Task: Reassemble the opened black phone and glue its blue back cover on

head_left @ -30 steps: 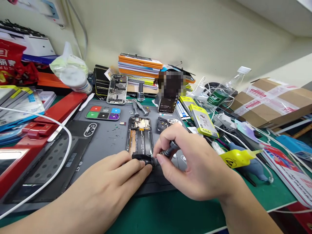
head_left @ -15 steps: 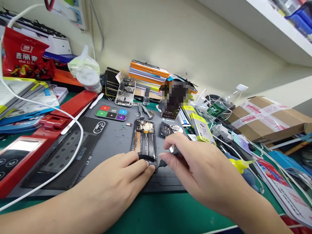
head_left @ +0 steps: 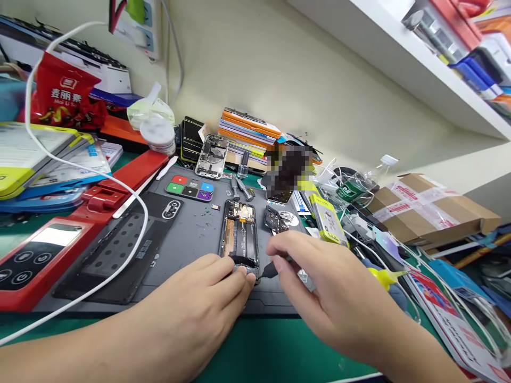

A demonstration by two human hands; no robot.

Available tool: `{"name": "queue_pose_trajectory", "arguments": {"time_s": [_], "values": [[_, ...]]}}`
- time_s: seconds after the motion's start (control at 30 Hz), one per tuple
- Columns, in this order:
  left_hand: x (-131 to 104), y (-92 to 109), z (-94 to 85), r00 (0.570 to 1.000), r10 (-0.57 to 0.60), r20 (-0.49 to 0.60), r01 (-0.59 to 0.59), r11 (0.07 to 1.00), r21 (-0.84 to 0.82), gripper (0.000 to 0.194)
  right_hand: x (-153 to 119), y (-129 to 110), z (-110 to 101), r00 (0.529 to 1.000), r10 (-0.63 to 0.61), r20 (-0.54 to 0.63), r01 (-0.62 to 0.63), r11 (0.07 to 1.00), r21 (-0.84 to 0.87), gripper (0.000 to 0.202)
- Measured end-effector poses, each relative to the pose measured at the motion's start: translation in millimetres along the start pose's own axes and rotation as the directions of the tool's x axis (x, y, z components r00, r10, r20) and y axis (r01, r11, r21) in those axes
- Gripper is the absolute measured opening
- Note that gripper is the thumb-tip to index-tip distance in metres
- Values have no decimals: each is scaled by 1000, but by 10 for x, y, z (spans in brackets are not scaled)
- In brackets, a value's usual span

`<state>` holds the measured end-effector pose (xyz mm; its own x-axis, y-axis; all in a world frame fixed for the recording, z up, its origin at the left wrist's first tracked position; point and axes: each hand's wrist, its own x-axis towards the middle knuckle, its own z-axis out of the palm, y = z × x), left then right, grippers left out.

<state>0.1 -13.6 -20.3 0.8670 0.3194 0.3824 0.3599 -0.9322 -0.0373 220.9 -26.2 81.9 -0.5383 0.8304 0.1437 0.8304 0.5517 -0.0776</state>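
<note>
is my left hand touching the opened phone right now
Touching: the head view shows the left hand resting on the opened phone, fingers across its lower end.

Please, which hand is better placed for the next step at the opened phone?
Probably the right hand: it holds the dark tool, its tip at the right edge of the opened phone. The left hand rests on the phone's lower end.

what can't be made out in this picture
Head view: much of the bottom end of the opened phone, covered by the left hand.
Head view: handle of the dark tool, hidden by the right hand.
Head view: upper part of the propped phone, masked by pixelation.
Head view: print on the battery, too small.
</note>
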Motion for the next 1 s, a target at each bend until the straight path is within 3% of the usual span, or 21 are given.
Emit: {"name": "queue_pose_trajectory", "arguments": {"time_s": [0.1, 0.2, 0.37, 0.57, 0.73, 0.9, 1.0], "values": [[5, 2, -7, 1000, -10, 11, 10, 1000, 0, 40, 12, 6, -2, 998, 45, -41, -47, 997, -59, 13], [21, 4, -38, 1000, 13, 11, -13, 1000, 4, 30, 19, 2, -16, 999, 37, -1, -37, 999, -1, 10], [51, 18, -76, 997, -38, -74, 36, 999, -34, 27, 18, 4, -2, 1000, -8, 18, 8, 999, -48, 11], [41, 26, -89, 996, -85, -15, 83, 990, -112, 26, 17, 4, -12, 998, -23, 56, 23, 1000, 4, 13], [39, 26, -98, 993, -113, -34, 106, 982, -159, 22, -1, 16, 19, 999, 33, -36, -36, 995, -90, 11], [51, 15, -105, 993, -114, -38, 104, 973, -204, 18, -18, -20, 0, 1000, 13, 8, -13, 1000, -16, 11], [49, 10, -117, 992, -122, -4, 119, 971, -210, 18, -16, -17, -2, 999, 12, -47, -16, 997, -77, 7]]}}
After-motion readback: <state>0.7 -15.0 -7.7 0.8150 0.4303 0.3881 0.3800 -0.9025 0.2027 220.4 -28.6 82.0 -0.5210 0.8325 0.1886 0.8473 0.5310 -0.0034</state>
